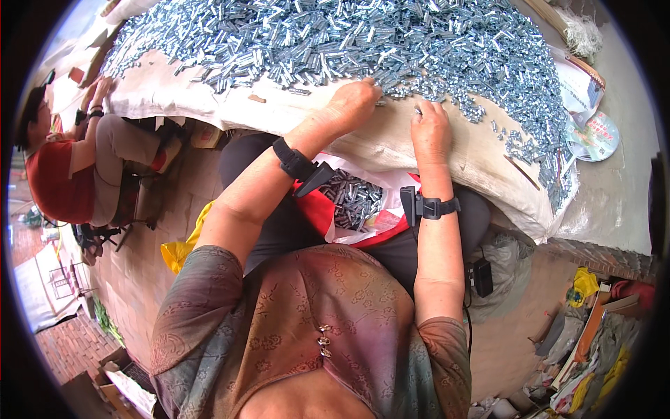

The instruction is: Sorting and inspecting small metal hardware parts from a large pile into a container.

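Observation:
A broad heap of small shiny metal tubular parts [328,42] covers the far part of a cloth-covered work surface [209,105]. At the heap's near edge is my left hand [352,106], its fingers closed together among the parts; what they hold, if anything, is hidden. My right hand [431,133] rests close by on the cloth, fingers curled, with a small metal part [418,109] pinched at the thumb side. Between my knees sits a red and white bag [317,213], its mouth spread wide, with many darker metal parts [352,199] inside.
On the left another person in a red top [63,181] sits at the same surface, hands at its edge. A round hand fan [597,136] lies at the far right. Yellow cloth [183,241] hangs by my left side. Boxes and rags [586,335] are piled at lower right.

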Tool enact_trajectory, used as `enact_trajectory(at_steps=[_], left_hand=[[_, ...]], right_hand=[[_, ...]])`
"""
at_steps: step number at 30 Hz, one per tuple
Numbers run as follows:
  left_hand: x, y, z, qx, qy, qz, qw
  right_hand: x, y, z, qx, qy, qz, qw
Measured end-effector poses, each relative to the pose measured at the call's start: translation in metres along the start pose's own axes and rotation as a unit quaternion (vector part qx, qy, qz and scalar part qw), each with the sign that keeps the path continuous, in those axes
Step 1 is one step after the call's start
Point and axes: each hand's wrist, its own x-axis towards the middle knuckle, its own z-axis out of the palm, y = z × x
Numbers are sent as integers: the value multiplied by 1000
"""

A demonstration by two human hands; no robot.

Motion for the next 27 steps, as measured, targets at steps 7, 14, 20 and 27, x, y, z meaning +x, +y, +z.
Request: enact_trajectory(at_steps=[7,14,20,27], left_hand=[[-14,5,-7,-80,42,23,996],[-47,6,-27,-549,2,-210,809],[-58,8,-28,-653,21,-244,717],[-61,12,-27,-707,25,-245,663]], right_hand=[[-12,-18,-2,322,-52,109,939],[-24,-51,-9,615,-90,215,753],[-31,-60,-8,674,-105,222,697],[-35,-60,-3,676,-97,217,698]])
